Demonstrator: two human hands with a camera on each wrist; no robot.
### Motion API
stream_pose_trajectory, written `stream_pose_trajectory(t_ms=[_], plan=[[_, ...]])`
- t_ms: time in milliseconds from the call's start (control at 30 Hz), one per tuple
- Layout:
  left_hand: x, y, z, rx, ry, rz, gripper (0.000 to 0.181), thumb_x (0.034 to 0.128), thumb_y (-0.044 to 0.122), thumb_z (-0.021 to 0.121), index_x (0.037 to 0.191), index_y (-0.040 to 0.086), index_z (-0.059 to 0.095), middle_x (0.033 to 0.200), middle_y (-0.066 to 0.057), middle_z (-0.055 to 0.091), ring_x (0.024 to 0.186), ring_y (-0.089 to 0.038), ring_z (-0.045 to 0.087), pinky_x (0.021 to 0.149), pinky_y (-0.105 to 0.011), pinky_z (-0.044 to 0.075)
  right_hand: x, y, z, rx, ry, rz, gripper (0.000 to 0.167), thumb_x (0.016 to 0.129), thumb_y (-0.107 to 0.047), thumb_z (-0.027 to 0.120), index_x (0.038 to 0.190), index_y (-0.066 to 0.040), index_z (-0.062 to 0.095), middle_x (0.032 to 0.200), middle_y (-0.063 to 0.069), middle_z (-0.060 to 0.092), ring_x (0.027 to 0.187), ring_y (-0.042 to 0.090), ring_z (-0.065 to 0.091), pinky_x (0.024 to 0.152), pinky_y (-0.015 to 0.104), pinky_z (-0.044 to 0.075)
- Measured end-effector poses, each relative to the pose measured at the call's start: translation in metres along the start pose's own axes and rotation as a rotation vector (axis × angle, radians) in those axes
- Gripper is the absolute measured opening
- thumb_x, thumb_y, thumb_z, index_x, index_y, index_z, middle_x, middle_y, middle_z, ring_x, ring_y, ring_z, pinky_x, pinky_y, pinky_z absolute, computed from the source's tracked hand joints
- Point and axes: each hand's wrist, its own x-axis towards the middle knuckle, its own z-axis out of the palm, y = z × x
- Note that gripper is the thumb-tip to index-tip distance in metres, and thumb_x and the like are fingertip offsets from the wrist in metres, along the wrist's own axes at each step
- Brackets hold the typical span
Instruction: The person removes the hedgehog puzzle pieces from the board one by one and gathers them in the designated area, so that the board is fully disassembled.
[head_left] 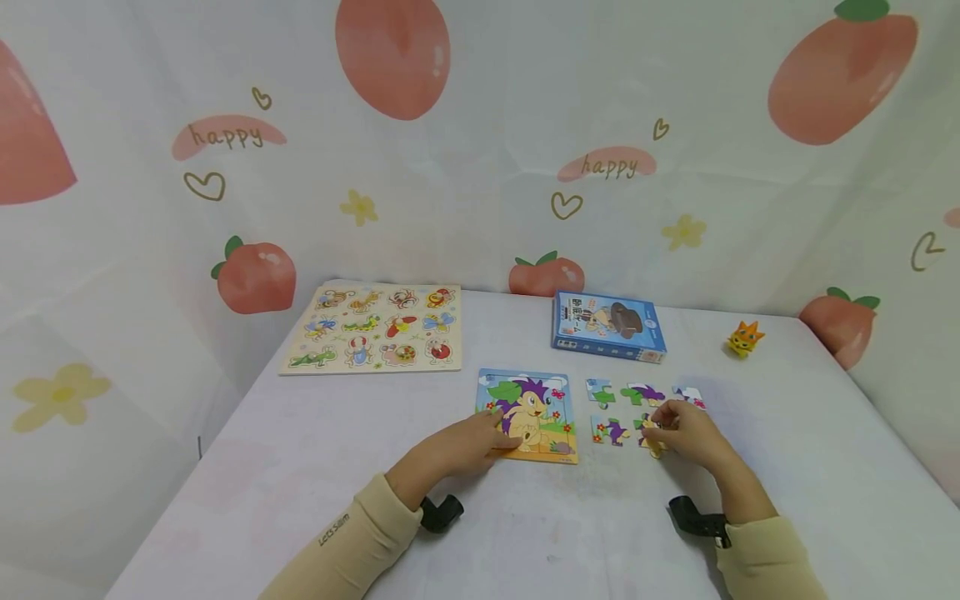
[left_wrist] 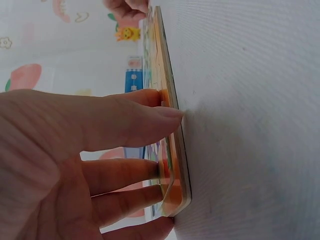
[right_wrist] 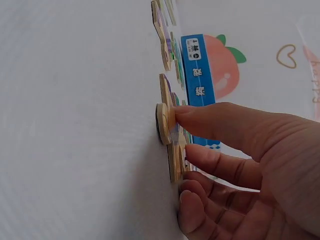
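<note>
A hedgehog jigsaw board [head_left: 536,417] lies flat on the table. My left hand [head_left: 474,442] rests on its lower left part, fingers rather straight. In the left wrist view, the thumb [left_wrist: 150,122] touches the front edge of the board. To the board's right, loose puzzle pieces are laid in two rows, among them a red-flower piece [head_left: 611,431] and a green-and-purple piece [head_left: 643,393]. My right hand [head_left: 688,429] pinches a tan puzzle piece [right_wrist: 163,125] of the front row between thumb and forefinger; its other fingers are curled.
A wooden insect puzzle board [head_left: 375,327] lies at the back left. The blue box [head_left: 609,325] sits behind the loose pieces. A small orange-and-yellow toy figure [head_left: 745,339] stands at the back right. Behind the table hangs a peach-print cloth [head_left: 465,167].
</note>
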Motion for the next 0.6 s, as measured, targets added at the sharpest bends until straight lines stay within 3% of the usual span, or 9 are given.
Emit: stream_pose_trajectory(t_ms=[400, 600], plan=[[0.0005, -0.0018, 0.0026, -0.009, 0.002, -0.007, 0.038, 0.0935, 0.017, 0.054, 0.129, 0.028, 0.057, 0.147, -0.013, 0.038, 0.138, -0.028, 0.033, 0.112, -0.040, 0.032, -0.0006, -0.0012, -0.0002, 0.006, -0.009, 0.020, 0.031, 0.083, -0.020, 0.069, 0.096, 0.003, 0.054, 0.086, 0.010, 0.056, 0.076, 0.019, 0.048, 0.060, 0.027, 0.043], [0.0003, -0.0006, 0.0016, 0.002, 0.000, -0.013, 0.037, 0.0929, 0.018, 0.056, 0.129, 0.029, 0.057, 0.147, -0.012, 0.039, 0.137, -0.027, 0.035, 0.111, -0.040, 0.033, -0.0013, -0.0027, -0.0045, -0.004, -0.035, 0.008, 0.035, 0.084, -0.026, 0.069, 0.098, 0.003, 0.055, 0.088, 0.010, 0.056, 0.077, 0.019, 0.048, 0.060, 0.026, 0.043]])
